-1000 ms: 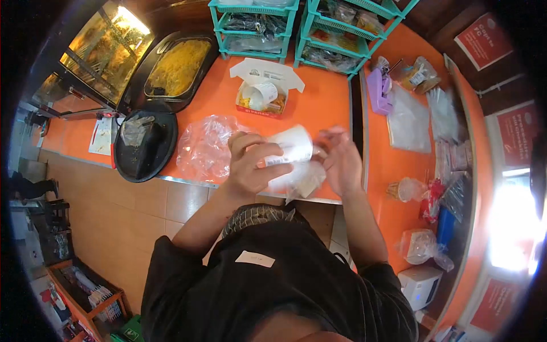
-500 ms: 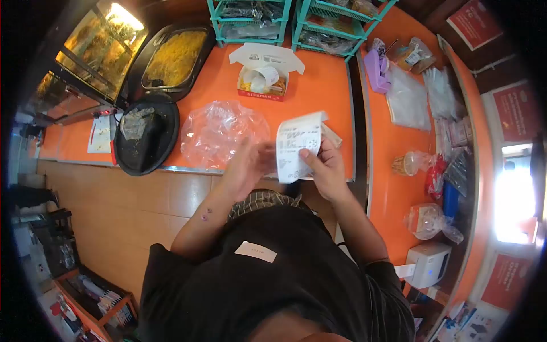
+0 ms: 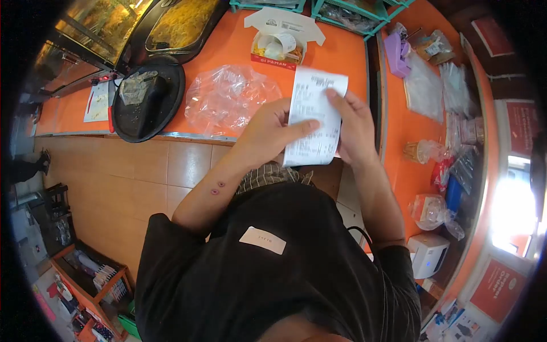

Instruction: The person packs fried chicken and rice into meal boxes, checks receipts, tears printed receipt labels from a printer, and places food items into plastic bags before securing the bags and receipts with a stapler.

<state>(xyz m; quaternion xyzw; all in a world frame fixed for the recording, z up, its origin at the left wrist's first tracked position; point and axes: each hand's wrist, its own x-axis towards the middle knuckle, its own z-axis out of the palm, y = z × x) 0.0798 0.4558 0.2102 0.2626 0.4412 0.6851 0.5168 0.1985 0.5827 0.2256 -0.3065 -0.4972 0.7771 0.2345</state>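
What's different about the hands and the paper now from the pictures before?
First the left hand held the printed paper curled up. Then it let go and the right hand had it. Now the left has taken hold again, so both hold the paper, opened out flatter. The open box and plastic bag stayed put.

On the counter (image 3: 222, 47) before us, a plastic bag (image 3: 228, 97) lies left of the receipt (image 3: 313, 104), a food box (image 3: 272, 61) sits behind both, and racks (image 3: 352, 23) stand beyond the box.
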